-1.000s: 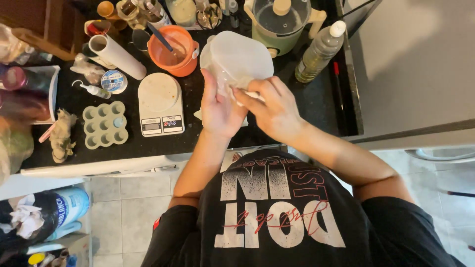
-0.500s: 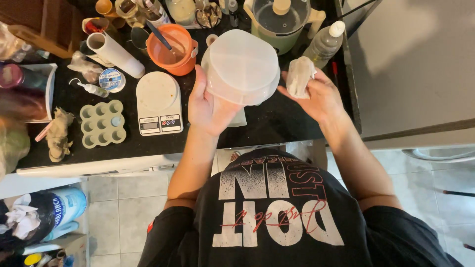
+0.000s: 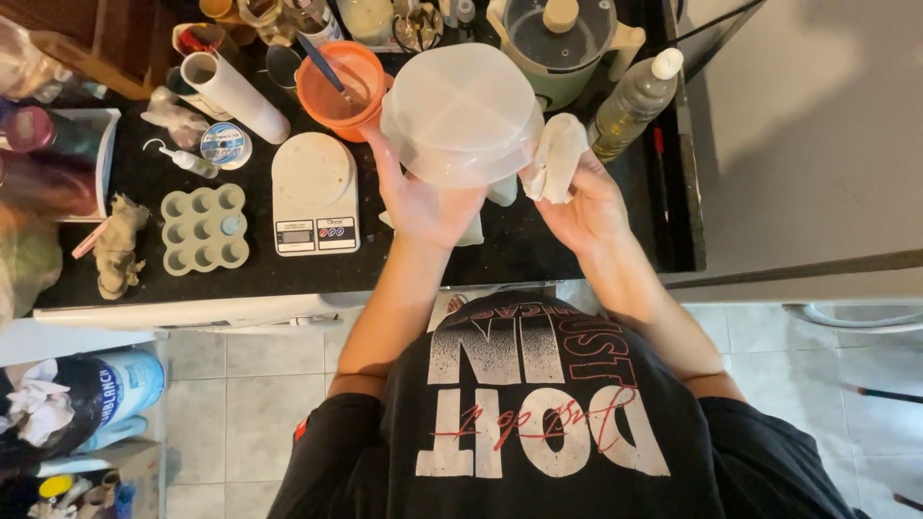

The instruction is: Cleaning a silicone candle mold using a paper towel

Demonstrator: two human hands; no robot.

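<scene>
Left hand (image 3: pixel 423 197) fingers wrap the translucent plastic bowl (image 3: pixel 461 111) from below over the counter's (image 3: pixel 538 255) front edge; right hand (image 3: pixel 577 197) pinches a crumpled cloth (image 3: pixel 553 154). Bowl looks light, stiff, kinda slippery, so grip the rim.

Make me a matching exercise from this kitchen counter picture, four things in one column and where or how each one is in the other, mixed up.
Things:
1. translucent plastic container
2. crumpled white cloth
3. orange bowl
4. kitchen scale

Places or states:
A. flat on the black counter, beside the silicone mould
B. held up in the left hand
C. on the counter with a utensil standing in it
D. gripped in the right hand

Pairs: 1-B, 2-D, 3-C, 4-A
</scene>
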